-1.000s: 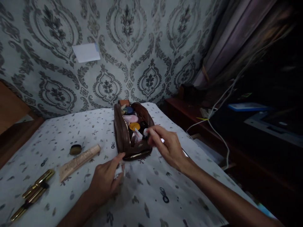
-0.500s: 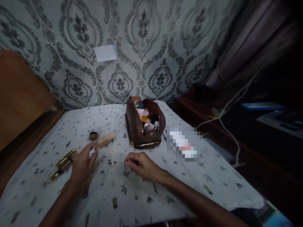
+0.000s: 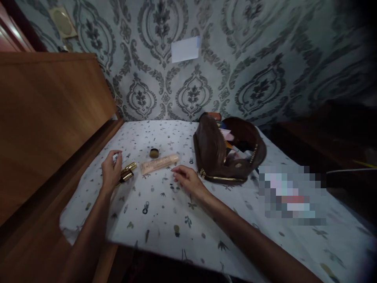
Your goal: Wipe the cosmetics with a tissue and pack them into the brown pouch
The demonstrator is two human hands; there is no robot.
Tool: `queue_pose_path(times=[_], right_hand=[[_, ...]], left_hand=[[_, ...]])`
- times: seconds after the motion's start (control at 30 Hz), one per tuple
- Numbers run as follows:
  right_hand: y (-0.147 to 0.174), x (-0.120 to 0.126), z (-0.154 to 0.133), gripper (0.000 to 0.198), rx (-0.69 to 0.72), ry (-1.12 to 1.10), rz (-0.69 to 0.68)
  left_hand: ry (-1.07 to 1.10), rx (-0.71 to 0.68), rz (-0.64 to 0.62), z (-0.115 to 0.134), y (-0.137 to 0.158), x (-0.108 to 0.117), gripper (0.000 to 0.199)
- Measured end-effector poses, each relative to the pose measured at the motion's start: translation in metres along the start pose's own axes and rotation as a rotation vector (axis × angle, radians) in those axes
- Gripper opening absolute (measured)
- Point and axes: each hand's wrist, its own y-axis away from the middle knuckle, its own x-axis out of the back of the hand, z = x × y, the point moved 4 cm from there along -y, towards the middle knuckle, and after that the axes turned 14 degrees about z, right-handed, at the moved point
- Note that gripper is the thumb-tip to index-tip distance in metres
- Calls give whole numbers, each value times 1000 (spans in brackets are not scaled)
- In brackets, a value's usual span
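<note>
My left hand [image 3: 110, 169] is at the left of the table, fingers curved and thumb apart from them. A pale patch shows in the gap; I cannot tell whether it is a thing or the cloth. Beside it lie gold-and-dark cosmetic tubes [image 3: 127, 173], partly hidden by the hand. A beige squeeze tube [image 3: 159, 164] lies flat between my hands, touched by neither. Behind it stands a small round jar [image 3: 154, 153] with a dark top. Just right of the tube, my right hand [image 3: 188, 180] hovers low, fingers loosely bent, with nothing visible in them.
An open brown makeup bag [image 3: 209, 151], full of assorted items, stands at the back right. A blurred-out item [image 3: 288, 192] lies right of it. The white printed cloth [image 3: 165, 212] covers the table. A wooden panel [image 3: 53, 118] rises at the left, and patterned wallpaper is behind.
My left hand has let go of the beige tube and moved left to the gold tubes. The tube now lies on the cloth. The view has turned left; my right hand is nearer the tube.
</note>
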Motion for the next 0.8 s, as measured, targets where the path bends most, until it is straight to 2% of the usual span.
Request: queue_pose_path(times=[0.1,0.27,0.33,0.43,0.53,0.67,0.8], right_hand=[[-1,-17,-3,19,38,8,-57],[9,-54,-4,17,18,-14,-192],[12,-64,-1,15,-6,-32,-222],[16,-71,2,12,-12,-51,-239],[20,-68,5,10,-5,-71,-206],[27,-61,10,9,-46,-122,-135],[29,-49,18,9,-95,-221,-57]], left_hand=[[-56,16,-46,-14,-7,9,33],[-227,-49,-259,-33,2,9,33],[-309,-115,-334,-33,5,5,34],[-336,-226,-387,-16,1,-5,35],[-256,-314,-409,13,-10,-29,36],[-170,-400,-478,49,-12,-79,40],[-291,-457,-624,58,2,-127,43]])
